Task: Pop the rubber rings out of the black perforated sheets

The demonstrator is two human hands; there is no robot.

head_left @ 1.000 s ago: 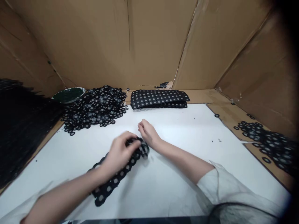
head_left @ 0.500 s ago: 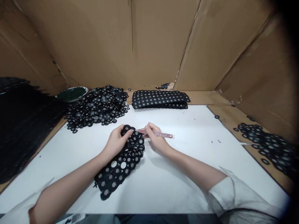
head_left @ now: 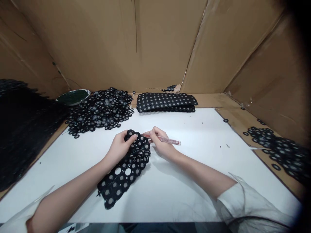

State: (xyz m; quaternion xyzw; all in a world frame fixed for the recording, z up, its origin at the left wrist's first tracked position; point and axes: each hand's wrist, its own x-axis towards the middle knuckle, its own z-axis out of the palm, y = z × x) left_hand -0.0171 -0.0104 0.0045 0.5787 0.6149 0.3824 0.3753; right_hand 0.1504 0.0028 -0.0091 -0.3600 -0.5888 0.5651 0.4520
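My left hand [head_left: 120, 143] pinches the upper end of a black panel of joined rings [head_left: 123, 174], thumb on top. Pale discs show through most of its rings, and two openings look bright white. The panel lies slanted toward me, its lower end resting on the white board [head_left: 194, 187]. In my right hand [head_left: 160, 141] is a slim pinkish, see-through tool like a pen or tweezers [head_left: 171, 141], gripped between thumb and fingers. Its narrow end meets the panel's upper right edge, close to my left thumb. I cannot make out the exact tip.
Behind my left hand lies a heap of loose black rings [head_left: 102, 108], beside a green-filled dish [head_left: 74, 97]. A folded ring panel [head_left: 166, 102] sits at the back. More rings [head_left: 282, 145] are at right, a dark black pile [head_left: 26, 129] at left. Cardboard walls [head_left: 160, 42] enclose the board.
The view has shifted very slightly. Both hands keep their grips, and the tool and the panel stay almost in place.
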